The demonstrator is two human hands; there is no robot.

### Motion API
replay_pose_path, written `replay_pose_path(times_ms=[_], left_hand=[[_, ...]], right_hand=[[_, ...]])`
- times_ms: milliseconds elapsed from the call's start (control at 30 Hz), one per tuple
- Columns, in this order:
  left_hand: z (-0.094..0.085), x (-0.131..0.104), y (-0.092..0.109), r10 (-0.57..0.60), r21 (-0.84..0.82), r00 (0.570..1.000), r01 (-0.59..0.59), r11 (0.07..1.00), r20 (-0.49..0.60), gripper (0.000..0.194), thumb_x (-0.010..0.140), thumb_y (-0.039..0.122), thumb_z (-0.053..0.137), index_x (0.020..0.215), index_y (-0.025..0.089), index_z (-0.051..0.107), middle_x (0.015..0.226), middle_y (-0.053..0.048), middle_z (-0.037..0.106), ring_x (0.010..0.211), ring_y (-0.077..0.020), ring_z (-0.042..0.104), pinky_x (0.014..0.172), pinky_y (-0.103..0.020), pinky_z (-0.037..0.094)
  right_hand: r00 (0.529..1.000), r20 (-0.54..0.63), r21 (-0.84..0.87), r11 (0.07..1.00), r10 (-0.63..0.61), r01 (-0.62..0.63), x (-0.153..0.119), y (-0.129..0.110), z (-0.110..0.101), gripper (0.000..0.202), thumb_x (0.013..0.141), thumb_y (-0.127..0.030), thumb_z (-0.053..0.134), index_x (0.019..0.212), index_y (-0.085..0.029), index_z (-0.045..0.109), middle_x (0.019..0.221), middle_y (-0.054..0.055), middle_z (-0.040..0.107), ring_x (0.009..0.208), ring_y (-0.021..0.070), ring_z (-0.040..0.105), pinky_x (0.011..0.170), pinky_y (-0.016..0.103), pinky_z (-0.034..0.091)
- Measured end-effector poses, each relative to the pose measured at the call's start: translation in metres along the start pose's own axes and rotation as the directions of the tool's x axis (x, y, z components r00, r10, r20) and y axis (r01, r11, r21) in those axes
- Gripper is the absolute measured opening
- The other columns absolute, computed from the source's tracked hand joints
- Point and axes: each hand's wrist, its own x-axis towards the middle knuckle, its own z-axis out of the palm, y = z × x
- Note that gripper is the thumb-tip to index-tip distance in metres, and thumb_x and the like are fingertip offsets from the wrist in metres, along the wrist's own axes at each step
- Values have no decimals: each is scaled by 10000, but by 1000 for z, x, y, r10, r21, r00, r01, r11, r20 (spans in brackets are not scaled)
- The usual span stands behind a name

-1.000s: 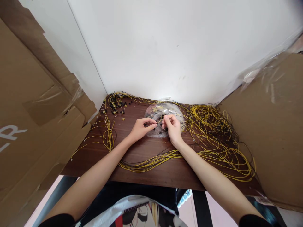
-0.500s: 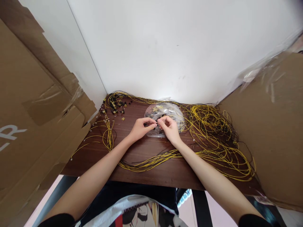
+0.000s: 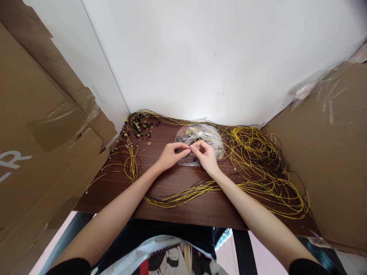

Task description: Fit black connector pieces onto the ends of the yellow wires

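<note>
My left hand (image 3: 172,156) and my right hand (image 3: 207,157) meet fingertip to fingertip over a clear plastic bag (image 3: 211,131). Both are closed in a pinch of thumb and forefinger. Whatever lies between the fingertips is too small and too covered to name. The bag holds small yellow and black parts. Thin yellow and black wires run from beside my right hand to a tangled wire pile (image 3: 249,143) on the right.
Small black and yellow pieces (image 3: 140,126) lie at the table's back left. A wire bundle (image 3: 172,201) curves along the front of the brown table (image 3: 183,175). Cardboard on the left (image 3: 51,126) and cardboard on the right (image 3: 329,152) flank it, with a white wall (image 3: 195,65) behind.
My right fingertips have shifted slightly left and closed against the left ones, hiding the small dark spot that showed between them. The wires and bag stay in place.
</note>
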Motion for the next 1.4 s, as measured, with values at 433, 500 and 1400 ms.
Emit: replay_pose_path(times_ms=[433,500,1400], left_hand=[[-1,-1,0,-34,8,999,34,999,25,253,758,358,633,866,142,708,864,-51,720,822,-198,637,773,-283,466],[0,0,-1,-26,4,999,25,1000,26,244,762,350,631,863,141,706,864,-50,719,819,-195,636,774,-281,464],[-1,-1,0,-5,-138,980,33,990,197,297,790,316,615,979,96,678,824,-81,729,812,-187,668,794,-285,491]], right_hand=[[1000,-7,-44,999,-28,27,-1,-6,0,210,764,-389,652,733,-183,632,608,-15,564,561,118,483,568,251,390],[1000,-11,-42,999,-20,19,-1,-5,0,216,760,-393,656,733,-181,630,614,-14,569,560,116,484,563,249,390],[990,-123,183,982,72,-49,2,-7,1,306,716,-448,690,707,-176,552,584,-43,546,491,74,465,509,214,398]])
